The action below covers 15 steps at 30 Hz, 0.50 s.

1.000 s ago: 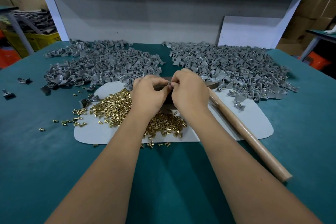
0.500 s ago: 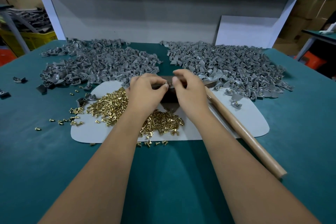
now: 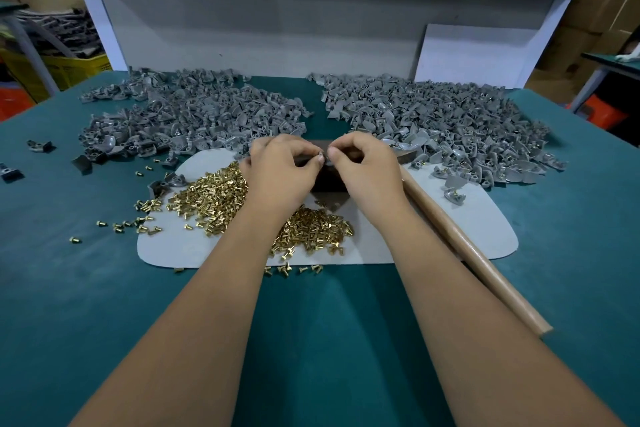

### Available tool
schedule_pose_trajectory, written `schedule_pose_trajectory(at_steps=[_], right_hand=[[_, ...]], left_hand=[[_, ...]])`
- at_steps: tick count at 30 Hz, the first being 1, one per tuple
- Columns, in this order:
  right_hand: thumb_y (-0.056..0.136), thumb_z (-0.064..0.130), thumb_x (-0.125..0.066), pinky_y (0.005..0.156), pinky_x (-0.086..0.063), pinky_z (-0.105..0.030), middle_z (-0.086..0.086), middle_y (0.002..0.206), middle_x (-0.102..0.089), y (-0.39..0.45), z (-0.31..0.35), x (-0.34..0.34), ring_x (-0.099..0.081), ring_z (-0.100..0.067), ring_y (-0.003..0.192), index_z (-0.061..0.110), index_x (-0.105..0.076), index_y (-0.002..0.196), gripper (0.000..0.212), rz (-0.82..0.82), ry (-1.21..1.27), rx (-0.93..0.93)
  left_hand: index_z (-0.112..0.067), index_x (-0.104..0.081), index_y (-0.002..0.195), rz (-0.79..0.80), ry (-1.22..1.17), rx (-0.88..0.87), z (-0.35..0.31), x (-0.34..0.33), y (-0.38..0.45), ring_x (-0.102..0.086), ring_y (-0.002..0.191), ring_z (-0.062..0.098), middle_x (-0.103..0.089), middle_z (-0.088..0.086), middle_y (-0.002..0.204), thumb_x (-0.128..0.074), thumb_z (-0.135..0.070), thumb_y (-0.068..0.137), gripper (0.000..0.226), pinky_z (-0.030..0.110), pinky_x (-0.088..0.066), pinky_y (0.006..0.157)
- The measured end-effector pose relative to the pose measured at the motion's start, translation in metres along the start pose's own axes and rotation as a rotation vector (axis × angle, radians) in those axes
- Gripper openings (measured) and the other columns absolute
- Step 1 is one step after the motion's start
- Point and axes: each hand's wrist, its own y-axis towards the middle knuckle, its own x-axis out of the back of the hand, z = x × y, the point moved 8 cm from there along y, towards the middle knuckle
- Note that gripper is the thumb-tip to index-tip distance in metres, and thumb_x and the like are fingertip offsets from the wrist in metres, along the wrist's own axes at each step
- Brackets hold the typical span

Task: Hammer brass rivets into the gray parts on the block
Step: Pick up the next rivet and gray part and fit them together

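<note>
At the far left of the green table [image 3: 86, 305], a few dark loose pieces [image 3: 41, 146] are seen apart from the rest. Further in, a broad left pile [image 3: 194, 114] of gray parts is spread across the cloth, reaching back toward the gray backboard [image 3: 263, 28]. In front of it a pale mat [image 3: 166, 246] is laid, and brass rivets [image 3: 211, 201] are heaped on its left and middle, with strays [image 3: 138, 222] scattered off its left edge and a few past its near edge. The left hand [image 3: 280, 173] is held over the rivets, fingers curled, thumb and forefinger pinched at a small item that is too small and too hidden to be named. The right hand [image 3: 367, 170] is set just beside it, its fingers likewise curled and its fingertips [image 3: 332, 152] brought almost against those of the left, pinching at the same spot; what is gripped cannot be told. Beneath and between both hands a dark block [image 3: 329, 184] is partly covered by them, standing on the mat. To the right of the right wrist a wooden handle [image 3: 485, 263] lies on mat and cloth, running from near the block toward the near right; its head is hidden behind the hand. Beyond it, a second, right pile [image 3: 450, 125] of gray parts is heaped, with a few pieces [image 3: 454, 196] fallen onto the mat's right part.
</note>
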Motion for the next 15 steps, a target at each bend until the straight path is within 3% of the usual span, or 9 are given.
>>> schedule_pose_trajectory(at_steps=[4,11,15], right_hand=[[0.087,0.015,-0.065,0.084,-0.048,-0.041,0.003,0.09,-0.065,0.002,0.003,-0.002,-0.059,-0.017,0.091,0.018,-0.069,0.084,0.006,-0.027,-0.132,0.037],[0.087,0.016,-0.062,0.081,-0.048,-0.042,0.006,0.088,-0.063,0.002,0.01,-0.002,-0.057,-0.019,0.09,0.029,-0.058,0.073,0.02,-0.052,-0.25,0.026],[0.087,0.017,-0.061,0.08,-0.049,-0.044,0.009,0.084,-0.058,0.001,0.014,-0.002,-0.057,-0.02,0.09,0.029,-0.056,0.072,0.02,-0.079,-0.303,0.018]], left_hand=[[-0.048,-0.062,0.079,0.005,-0.006,0.009,0.002,-0.001,0.0,-0.039,0.125,0.017,-0.056,-0.024,0.103,-0.067,-0.038,0.089,0.015,0.039,-0.023,0.094],[-0.046,-0.069,0.086,0.007,-0.075,0.005,0.003,-0.002,0.0,-0.047,0.125,0.021,-0.065,-0.015,0.112,-0.069,-0.035,0.088,0.011,0.051,-0.033,0.106],[-0.046,-0.071,0.087,-0.022,-0.044,0.022,0.006,-0.001,0.0,-0.039,0.126,0.019,-0.064,-0.019,0.111,-0.069,-0.037,0.088,0.009,0.045,-0.027,0.104]])
